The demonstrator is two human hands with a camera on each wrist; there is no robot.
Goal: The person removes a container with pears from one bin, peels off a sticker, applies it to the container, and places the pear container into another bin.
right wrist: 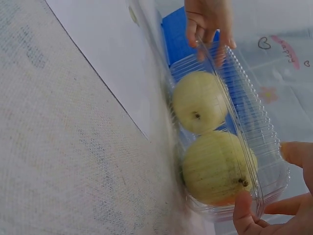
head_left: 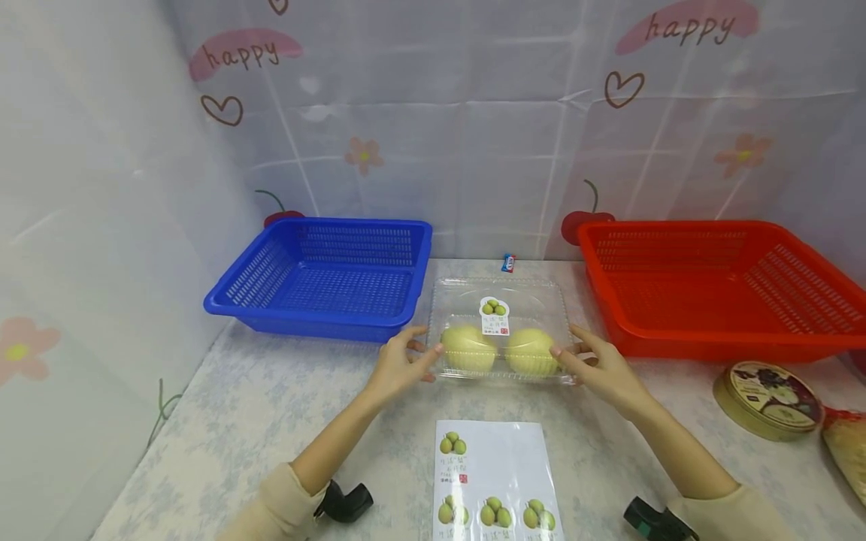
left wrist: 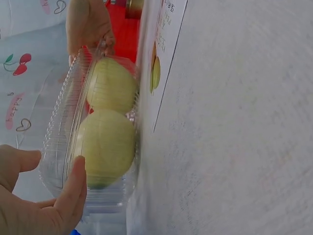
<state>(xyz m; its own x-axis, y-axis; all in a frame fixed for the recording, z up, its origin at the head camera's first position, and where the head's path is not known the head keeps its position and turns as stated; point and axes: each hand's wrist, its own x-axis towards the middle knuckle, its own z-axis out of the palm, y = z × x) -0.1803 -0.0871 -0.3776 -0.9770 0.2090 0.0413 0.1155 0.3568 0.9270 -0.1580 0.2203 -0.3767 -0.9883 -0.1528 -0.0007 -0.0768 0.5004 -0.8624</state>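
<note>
A clear plastic clamshell box (head_left: pixel 456 302) with its lid down sits mid-table. Inside are two round, pale yellow-green fruits (head_left: pixel 468 348), side by side near the front. A white sticker with a green fruit picture (head_left: pixel 495 315) is on the lid. My left hand (head_left: pixel 399 364) holds the box's left side, thumb at the front corner and other fingers along the side. Opposite it, my right hand (head_left: pixel 605 372) grips the right side, its thumb at the front edge in the right wrist view. In front of the box lies a sheet of fruit stickers (head_left: pixel 501 458).
A blue basket (head_left: pixel 307 319) stands at the back left, a red basket (head_left: pixel 717 342) at the back right. A small blue wrapped snack (head_left: pixel 508 262) lies behind the box. On the right are a round gold tin (head_left: pixel 771 402) and part of a bag with red trim (head_left: pixel 849 447).
</note>
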